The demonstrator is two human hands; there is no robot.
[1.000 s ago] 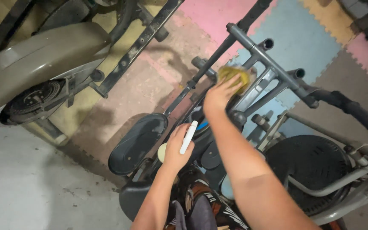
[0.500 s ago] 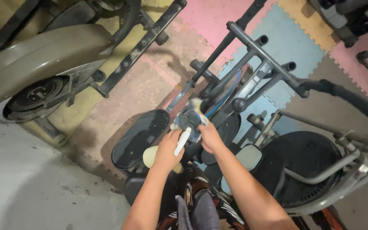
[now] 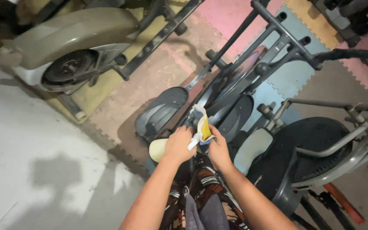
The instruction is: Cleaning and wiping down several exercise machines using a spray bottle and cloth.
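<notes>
My left hand (image 3: 179,145) grips a pale spray bottle (image 3: 158,149) with a white nozzle, held low in front of my lap. Right beside it, my right hand (image 3: 217,149) is closed on a crumpled yellow and blue cloth (image 3: 203,125), which stands up between the two hands. Both hands hover over the dark frame of an elliptical exercise machine (image 3: 252,81), near its black left foot pedal (image 3: 160,111). My patterned trousers (image 3: 201,191) show below the hands.
A second exercise machine with a beige cover and a black flywheel (image 3: 71,70) stands at the upper left. A black flywheel housing (image 3: 316,149) sits at the right. Coloured foam floor mats (image 3: 150,76) lie under the machines; bare grey concrete floor (image 3: 30,170) lies at the left.
My right hand has pulled back from the machine's upper bar, bringing the cloth down to my left hand and the bottle. The view has shifted lower.
</notes>
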